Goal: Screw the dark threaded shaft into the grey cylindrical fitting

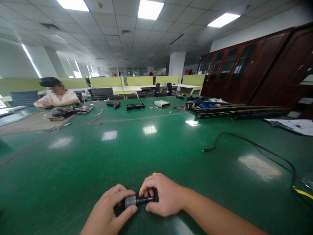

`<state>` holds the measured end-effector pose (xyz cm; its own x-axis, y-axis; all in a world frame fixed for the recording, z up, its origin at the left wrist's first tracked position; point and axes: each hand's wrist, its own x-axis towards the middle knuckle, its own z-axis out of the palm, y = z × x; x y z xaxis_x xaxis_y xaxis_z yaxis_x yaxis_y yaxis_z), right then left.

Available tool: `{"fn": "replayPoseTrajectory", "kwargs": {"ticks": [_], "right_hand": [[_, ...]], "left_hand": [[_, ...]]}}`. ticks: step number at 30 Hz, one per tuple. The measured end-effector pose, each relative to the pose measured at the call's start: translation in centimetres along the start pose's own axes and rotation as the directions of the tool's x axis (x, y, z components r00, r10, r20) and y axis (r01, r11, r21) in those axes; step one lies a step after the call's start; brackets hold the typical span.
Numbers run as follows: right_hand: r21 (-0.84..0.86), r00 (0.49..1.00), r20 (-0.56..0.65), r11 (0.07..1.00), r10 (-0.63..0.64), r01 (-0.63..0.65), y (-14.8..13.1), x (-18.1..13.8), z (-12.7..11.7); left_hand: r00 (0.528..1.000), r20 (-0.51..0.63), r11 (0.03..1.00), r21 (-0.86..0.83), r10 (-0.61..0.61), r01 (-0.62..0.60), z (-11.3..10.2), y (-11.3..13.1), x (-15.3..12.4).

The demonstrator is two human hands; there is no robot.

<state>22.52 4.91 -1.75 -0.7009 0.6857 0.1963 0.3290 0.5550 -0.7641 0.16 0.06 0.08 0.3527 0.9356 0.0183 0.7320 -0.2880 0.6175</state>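
Near the front edge of the view, a dark grey metal part [130, 201] lies sideways close to the green tabletop. It has a wide cylinder at its left end and a thinner, stepped shaft pointing right. My left hand [111, 207] grips the cylinder between thumb and forefinger. My right hand [166, 195] is curled round the shaft, forefinger behind it and thumb in front. The shaft's tip shows in the gap between them. Whether every right fingertip touches the metal is hard to make out.
A black cable [254, 142] snakes across the table's right side. Dark metal rails [234, 111] and papers [293, 125] lie beyond it. Farther back are a silver box-shaped drive [161, 103], a black frame [135, 106] and a power drill [113, 104]. A person [58, 94] sits at far left.
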Motion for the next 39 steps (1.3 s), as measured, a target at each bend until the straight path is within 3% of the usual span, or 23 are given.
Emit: {"fn": "replayPoseTrajectory", "kwargs": {"ticks": [18, 39], "right_hand": [[0.004, 0.999, -0.024, 0.999, -0.033, 0.033, 0.25, -0.1, 0.32], [-0.024, 0.999, -0.023, 0.999, -0.022, 0.022, 0.13, -0.05, 0.27]], "left_hand": [[1.0, 0.0, 1.0, 0.016, 0.009, -0.009, 0.42, -0.91, 0.11], [1.0, 0.015, 1.0, 0.023, -0.01, 0.009, -0.05, -0.15, -0.17]]}}
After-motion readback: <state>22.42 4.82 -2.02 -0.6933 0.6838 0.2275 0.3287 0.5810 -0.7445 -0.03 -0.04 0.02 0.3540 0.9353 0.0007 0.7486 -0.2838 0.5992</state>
